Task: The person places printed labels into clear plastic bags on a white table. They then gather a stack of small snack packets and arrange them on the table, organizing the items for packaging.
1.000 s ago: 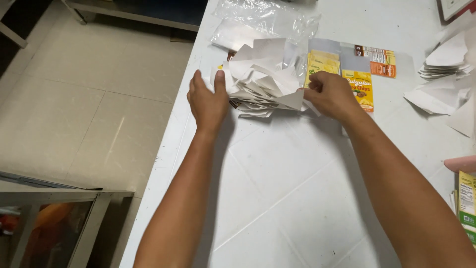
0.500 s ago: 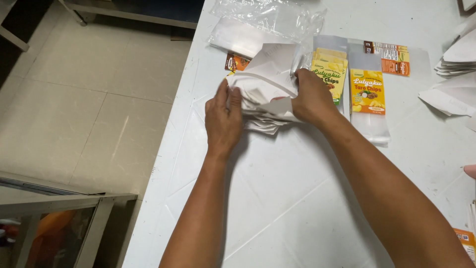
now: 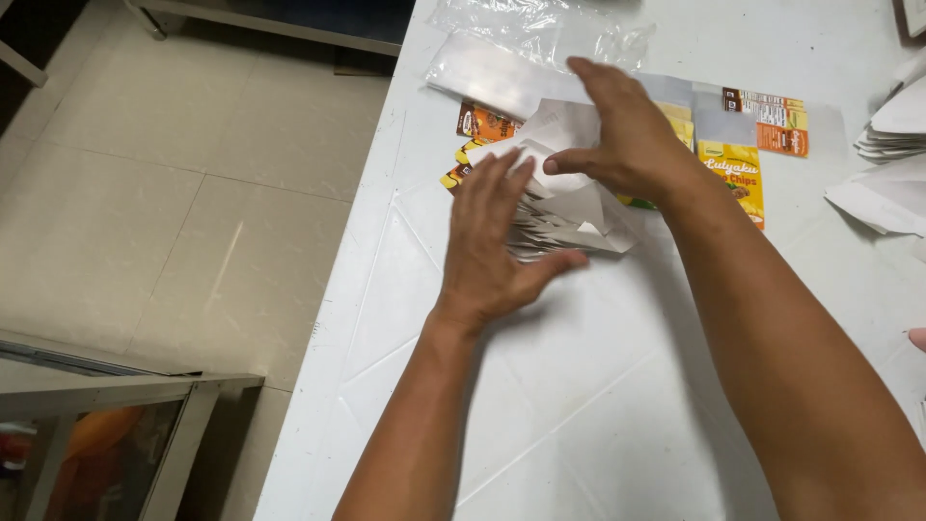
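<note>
Head-camera view looks down on a white table (image 3: 598, 405) beside a pale tiled floor (image 3: 193, 193). Going left to right, the left hand (image 3: 497, 241) comes first: palm down, fingers spread and pointing away, thumb out to the right under the edge of a loose heap of white folded paper sheets (image 3: 569, 207). It lies flat against the near left side of the heap with nothing clamped in it. The heap sits near the table's far left part, on top of flat orange and yellow printed snack pouches (image 3: 482, 123). The sheets look thin, light and limp, apt to slide off one another, so they seem best taken by pressing in from both sides or pinching the whole stack at an edge rather than by a single sheet. Next, the right hand (image 3: 627, 135) hovers over the heap's far right side, fingers extended and slightly curved, thumb toward the left hand; it grips nothing that I can see. Beyond lies crumpled clear plastic film (image 3: 540, 29). Further right lie more yellow and orange pouches (image 3: 738, 169), then separate stacks of white paper (image 3: 892, 125) at the table's right edge.
</note>
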